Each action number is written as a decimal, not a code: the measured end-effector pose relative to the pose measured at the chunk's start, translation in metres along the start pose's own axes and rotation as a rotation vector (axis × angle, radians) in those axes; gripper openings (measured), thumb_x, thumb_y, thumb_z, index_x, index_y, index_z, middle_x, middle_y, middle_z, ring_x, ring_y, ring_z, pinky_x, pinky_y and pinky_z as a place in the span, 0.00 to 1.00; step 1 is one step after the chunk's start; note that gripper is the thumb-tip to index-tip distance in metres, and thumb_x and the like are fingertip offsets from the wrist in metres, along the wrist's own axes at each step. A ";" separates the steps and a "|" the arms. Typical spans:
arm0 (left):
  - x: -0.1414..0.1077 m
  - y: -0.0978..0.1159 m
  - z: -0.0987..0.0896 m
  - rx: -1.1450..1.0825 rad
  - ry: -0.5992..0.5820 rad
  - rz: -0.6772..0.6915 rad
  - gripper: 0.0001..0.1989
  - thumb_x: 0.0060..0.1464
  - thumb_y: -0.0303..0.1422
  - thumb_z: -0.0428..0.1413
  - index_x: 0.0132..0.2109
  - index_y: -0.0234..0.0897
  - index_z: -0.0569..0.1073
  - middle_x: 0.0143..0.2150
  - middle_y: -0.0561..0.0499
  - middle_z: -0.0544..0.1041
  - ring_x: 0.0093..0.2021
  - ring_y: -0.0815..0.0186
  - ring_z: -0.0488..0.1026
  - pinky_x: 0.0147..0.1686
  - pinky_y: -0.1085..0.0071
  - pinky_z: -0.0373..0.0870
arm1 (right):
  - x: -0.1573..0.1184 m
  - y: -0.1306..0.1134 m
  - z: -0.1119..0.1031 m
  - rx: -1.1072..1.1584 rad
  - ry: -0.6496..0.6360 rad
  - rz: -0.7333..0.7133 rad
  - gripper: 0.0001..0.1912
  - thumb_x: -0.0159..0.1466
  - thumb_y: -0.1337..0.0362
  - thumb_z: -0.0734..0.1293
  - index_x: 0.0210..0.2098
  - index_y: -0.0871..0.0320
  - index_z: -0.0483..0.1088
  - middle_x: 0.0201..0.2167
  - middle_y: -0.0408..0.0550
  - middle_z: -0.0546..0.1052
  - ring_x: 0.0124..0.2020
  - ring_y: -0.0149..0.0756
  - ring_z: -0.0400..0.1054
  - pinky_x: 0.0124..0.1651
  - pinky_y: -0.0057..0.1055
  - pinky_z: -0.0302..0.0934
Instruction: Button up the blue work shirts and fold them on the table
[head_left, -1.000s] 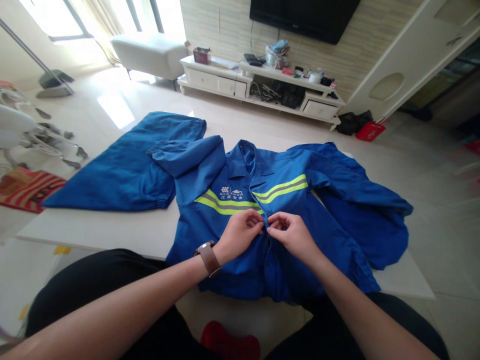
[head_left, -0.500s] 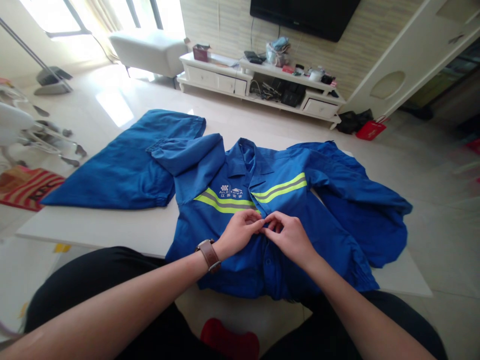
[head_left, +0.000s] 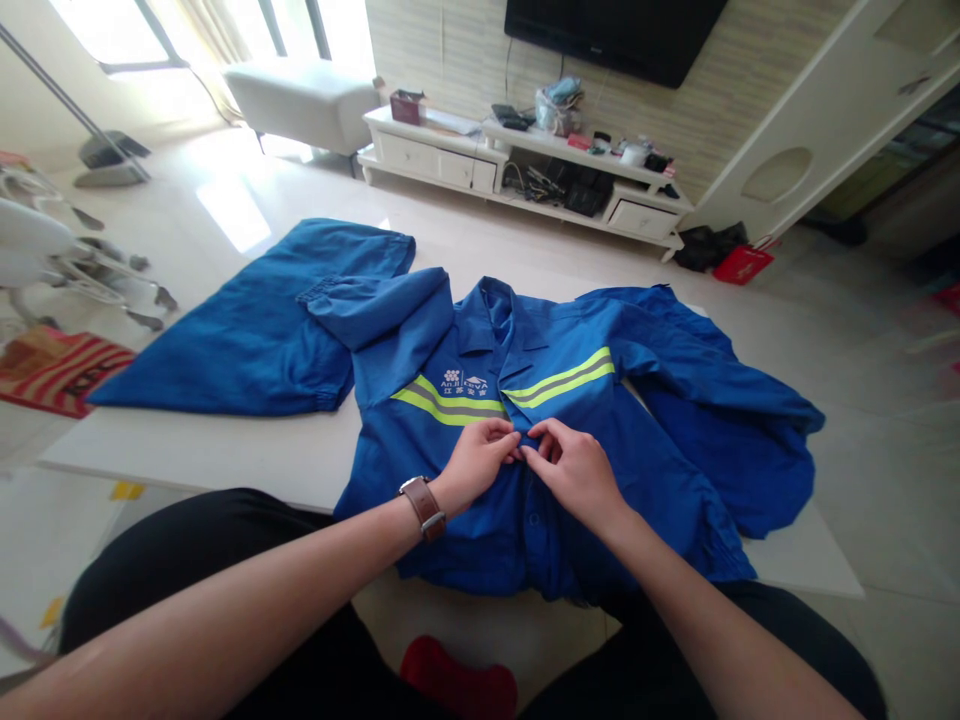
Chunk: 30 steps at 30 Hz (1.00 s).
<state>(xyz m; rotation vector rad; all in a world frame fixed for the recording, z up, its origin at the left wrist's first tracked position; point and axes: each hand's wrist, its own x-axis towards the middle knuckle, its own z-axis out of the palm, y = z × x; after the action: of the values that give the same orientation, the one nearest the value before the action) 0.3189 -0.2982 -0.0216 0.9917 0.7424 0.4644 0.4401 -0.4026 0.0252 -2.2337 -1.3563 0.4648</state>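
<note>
A blue work jacket (head_left: 420,470) with yellow-and-grey reflective stripes and a white chest print lies front up before me, collar away from me. At the middle of its front placket, just under the stripes, my left hand (head_left: 484,455) pinches the cloth edge. Close beside it my right hand (head_left: 570,465) grips the other side of the placket between thumb and fingers. A small gap parts the fingertips; any button between them is hidden. Lower on the placket a button (head_left: 534,519) shows.
More blue garments lie on the white table (head_left: 300,455): one folded at left (head_left: 247,320), another (head_left: 750,480) under the jacket's sleeve at right. Beyond stand a white TV cabinet (head_left: 442,165) and a grey bench (head_left: 307,105). A red stool (head_left: 459,680) shows between my knees.
My fingertips have moved slightly apart, with the left hand a little lower. Both hands stay pinched on the jacket's placket. The whole view has shifted slightly.
</note>
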 end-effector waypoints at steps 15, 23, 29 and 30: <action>-0.002 0.001 0.000 -0.051 0.043 -0.067 0.12 0.46 0.28 0.67 0.37 0.34 0.73 0.25 0.53 0.77 0.29 0.69 0.75 0.27 0.77 0.62 | -0.002 0.002 0.000 -0.031 -0.007 -0.058 0.07 0.64 0.64 0.67 0.41 0.52 0.74 0.27 0.39 0.78 0.30 0.34 0.73 0.34 0.28 0.57; -0.003 0.000 -0.002 -0.101 0.027 -0.065 0.15 0.44 0.24 0.65 0.39 0.35 0.71 0.24 0.54 0.77 0.27 0.70 0.75 0.28 0.77 0.61 | -0.003 0.001 0.001 -0.016 -0.022 -0.055 0.05 0.64 0.64 0.67 0.40 0.53 0.73 0.27 0.39 0.78 0.29 0.34 0.72 0.34 0.28 0.56; -0.002 0.000 -0.002 -0.104 0.009 -0.071 0.16 0.45 0.25 0.67 0.40 0.36 0.70 0.24 0.54 0.76 0.27 0.71 0.74 0.27 0.78 0.62 | -0.003 0.000 0.000 -0.023 -0.030 -0.058 0.06 0.65 0.64 0.67 0.41 0.53 0.73 0.27 0.39 0.78 0.30 0.34 0.72 0.34 0.28 0.56; -0.002 0.000 -0.002 -0.102 0.006 -0.076 0.16 0.45 0.25 0.67 0.40 0.35 0.70 0.25 0.54 0.76 0.27 0.71 0.74 0.27 0.78 0.63 | -0.003 0.000 0.000 -0.029 -0.031 -0.060 0.06 0.65 0.64 0.67 0.41 0.53 0.73 0.27 0.39 0.78 0.30 0.34 0.72 0.34 0.28 0.56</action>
<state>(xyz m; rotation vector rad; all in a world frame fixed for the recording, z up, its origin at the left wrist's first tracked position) 0.3160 -0.2977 -0.0216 0.8646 0.7521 0.4353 0.4389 -0.4057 0.0251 -2.2108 -1.4496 0.4631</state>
